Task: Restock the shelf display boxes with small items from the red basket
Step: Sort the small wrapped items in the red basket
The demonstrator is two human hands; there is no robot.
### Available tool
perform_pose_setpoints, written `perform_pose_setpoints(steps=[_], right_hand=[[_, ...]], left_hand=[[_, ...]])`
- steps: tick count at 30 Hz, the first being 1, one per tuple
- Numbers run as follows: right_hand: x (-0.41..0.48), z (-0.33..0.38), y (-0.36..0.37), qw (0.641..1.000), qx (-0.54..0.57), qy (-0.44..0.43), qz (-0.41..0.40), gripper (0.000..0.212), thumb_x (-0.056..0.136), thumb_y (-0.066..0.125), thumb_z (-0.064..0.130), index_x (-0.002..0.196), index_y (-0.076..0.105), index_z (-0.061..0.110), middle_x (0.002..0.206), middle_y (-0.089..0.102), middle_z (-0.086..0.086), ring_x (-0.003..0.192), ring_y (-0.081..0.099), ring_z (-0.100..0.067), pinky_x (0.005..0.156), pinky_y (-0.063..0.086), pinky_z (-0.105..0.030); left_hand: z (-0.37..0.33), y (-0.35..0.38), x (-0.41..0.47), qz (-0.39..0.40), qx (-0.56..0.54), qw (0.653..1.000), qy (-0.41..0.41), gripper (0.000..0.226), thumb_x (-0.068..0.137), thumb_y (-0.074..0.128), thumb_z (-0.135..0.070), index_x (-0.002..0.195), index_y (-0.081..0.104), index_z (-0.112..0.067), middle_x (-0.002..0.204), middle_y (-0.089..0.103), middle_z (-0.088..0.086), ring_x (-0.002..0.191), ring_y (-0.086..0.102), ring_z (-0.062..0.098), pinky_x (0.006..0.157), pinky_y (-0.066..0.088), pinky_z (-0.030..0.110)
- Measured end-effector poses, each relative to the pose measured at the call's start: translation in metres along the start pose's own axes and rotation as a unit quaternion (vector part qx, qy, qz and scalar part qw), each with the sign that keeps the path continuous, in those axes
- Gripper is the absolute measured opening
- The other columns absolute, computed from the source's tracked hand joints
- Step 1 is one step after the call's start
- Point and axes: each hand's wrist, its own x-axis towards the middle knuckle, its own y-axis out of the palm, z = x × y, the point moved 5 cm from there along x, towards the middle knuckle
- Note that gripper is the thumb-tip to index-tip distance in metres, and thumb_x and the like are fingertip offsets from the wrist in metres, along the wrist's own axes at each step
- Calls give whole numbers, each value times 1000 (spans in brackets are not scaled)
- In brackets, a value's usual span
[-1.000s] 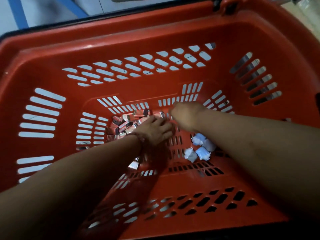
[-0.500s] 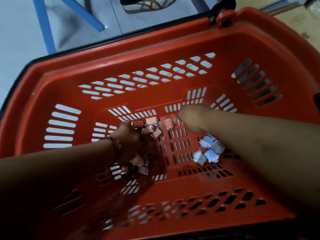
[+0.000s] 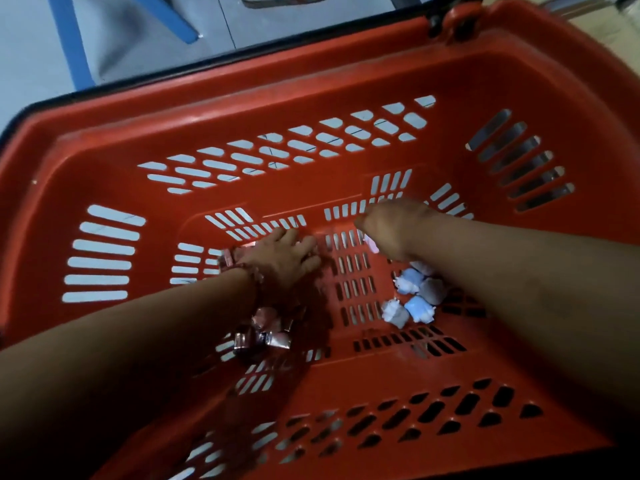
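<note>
A big red basket sits on a pale floor, and both arms reach down inside it. The left hand lies flat on the bottom with its fingers spread out, on top of some shiny little packets (more peek out beside the wrist). The right hand is curled over near the back wall; I cannot tell if it holds anything. Small blue and white toys sit under the right arm.

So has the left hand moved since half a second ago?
Yes. The left hand went back toward the red basket far wall, off the foil packets.
</note>
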Motion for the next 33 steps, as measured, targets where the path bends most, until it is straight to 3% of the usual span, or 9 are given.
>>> perform_pose_setpoints(steps=[2, 5, 7, 11, 18, 24, 27, 30, 33], right_hand=[[1, 2, 0, 1000, 4, -2, 7, 25, 91, 56, 2, 90, 45, 25, 106, 64, 0, 94, 62, -22, 79, 52, -34], [2, 7, -3, 999, -3, -2, 39, 27, 90, 58, 2, 95, 49, 27, 113, 63, -4, 101, 63, -25, 82, 53, -34], [0, 9, -6, 998, -9, 11, 62, 34, 90, 61, 3, 118, 56, 22, 125, 60, -7, 111, 61, -28, 84, 52, -34], [-17, 18, -25, 997, -25, 22, 67, 64, 97, 57, 15, 155, 30, 22, 147, 46, -10, 129, 52, -32, 95, 49, -40], [-103, 63, -86, 999, 41, 7, -7, 47, 101, 52, 29, 144, 41, 13, 136, 53, -13, 122, 55, -31, 100, 48, -38], [-193, 111, -83, 988, 139, 13, -72, 43, 101, 54, 35, 138, 46, 14, 131, 59, -15, 117, 59, -33, 96, 48, -38], [-233, 128, -91, 972, 192, 18, -135, 45, 101, 50, 50, 133, 53, 20, 128, 62, -8, 117, 61, -28, 97, 48, -36], [-267, 145, -89, 984, 140, 12, -114, 61, 92, 38, 75, 133, 48, 31, 126, 63, -4, 114, 62, -28, 96, 49, -38], [-282, 157, -72, 991, 11, 21, -131, 80, 82, 18, 89, 132, 43, 32, 124, 65, -7, 108, 65, -30, 89, 52, -41]], left_hand=[[11, 1, -16, 20, -36, 999, -17, 65, 95, 48, -61, 148, 41, -23, 150, 39, 7, 130, 42, 32, 104, 38, 41], [7, -11, -43, -94, 27, 995, -27, 59, 97, 52, -54, 149, 48, -25, 145, 53, 3, 125, 56, 28, 96, 48, 36], [-4, 4, -53, -26, -1, 1000, 8, 57, 103, 42, -48, 152, 40, -20, 153, 43, 8, 137, 44, 34, 109, 38, 45], [-6, 17, -66, 83, -125, 988, -29, 54, 102, 44, -44, 154, 38, -28, 164, 27, 7, 152, 20, 34, 123, 14, 55], [0, -38, -123, 81, -175, 980, -42, 45, 97, 56, -35, 141, 55, -24, 142, 49, 6, 128, 50, 30, 108, 44, 43], [-15, -76, -224, -102, -411, 902, -87, 76, 89, 24, -78, 141, 54, -33, 138, 53, 5, 128, 54, 24, 112, 42, 45], [-38, -90, -274, -160, -462, 868, -80, 63, 98, 31, -70, 132, 61, -26, 134, 63, -1, 123, 58, 15, 110, 41, 34], [-69, -100, -310, -172, -389, 902, -75, 64, 92, 36, -79, 143, 44, -39, 137, 59, -16, 117, 62, 11, 103, 47, 29], [-81, -97, -316, -198, -285, 931, -114, 74, 92, 21, -80, 151, 31, -36, 142, 56, -11, 111, 66, 17, 93, 54, 32]])
